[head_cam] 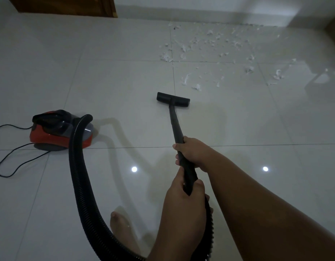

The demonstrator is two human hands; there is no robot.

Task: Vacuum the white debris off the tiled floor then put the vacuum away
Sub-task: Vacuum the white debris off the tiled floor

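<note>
Both hands hold the black vacuum wand (175, 125). My right hand (193, 153) grips it higher along the tube; my left hand (183, 196) grips the handle end where the ribbed hose (78, 176) joins. The black floor nozzle (173, 99) rests flat on the glossy tiled floor (238, 129), just short of the white debris (215, 51) scattered across the tiles at the upper right, up to the wall. The red and black vacuum body (60, 129) sits on the floor to the left, and the hose curves from it down and round to my hands.
The power cord (14, 162) loops on the floor left of the vacuum body. My bare foot (121, 228) stands near the hose at the bottom. A wooden door (68, 5) is at the top left and a white wall base (200, 14) runs along the back.
</note>
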